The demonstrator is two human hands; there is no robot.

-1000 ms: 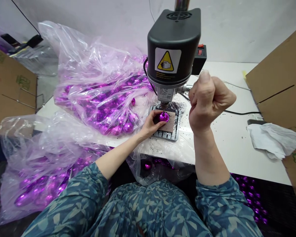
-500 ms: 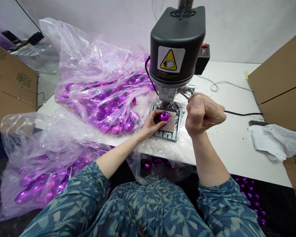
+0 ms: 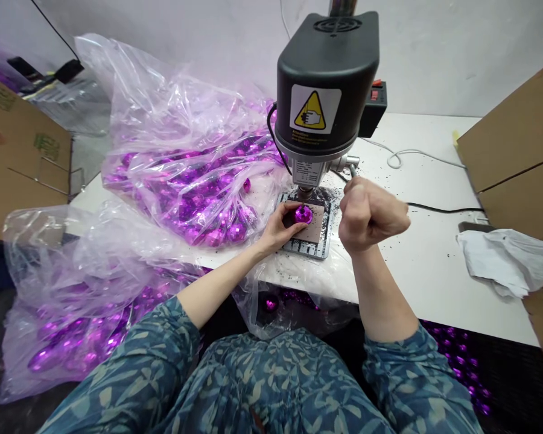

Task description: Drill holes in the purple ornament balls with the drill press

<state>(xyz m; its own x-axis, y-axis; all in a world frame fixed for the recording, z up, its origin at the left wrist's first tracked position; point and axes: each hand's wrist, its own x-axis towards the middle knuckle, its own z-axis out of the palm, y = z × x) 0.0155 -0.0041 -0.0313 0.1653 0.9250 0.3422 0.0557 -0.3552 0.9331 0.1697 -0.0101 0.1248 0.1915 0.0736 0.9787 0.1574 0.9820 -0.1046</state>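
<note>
So, left hand (image 3: 281,229): thumb and fingers pinch the ball (image 3: 303,215) from its left side.
Ball: on the pad (image 3: 314,234), just right of the left palm; it looks round, no long axis to tell.
Nearer hand: the left, touching the ball; the right hand (image 3: 368,216) is apart, off to the ball's right.
Chuck (image 3: 306,193): straight over the ball; the gap between is too small to make out.
Right hand's grip: a closed fist, apparently round the lever (image 3: 353,170), which runs down into it.
Drill (image 3: 328,84): beyond both hands.
Desk (image 3: 416,265): dark crumbs about the base (image 3: 321,251); a bag (image 3: 145,108) of balls leftward.
</note>
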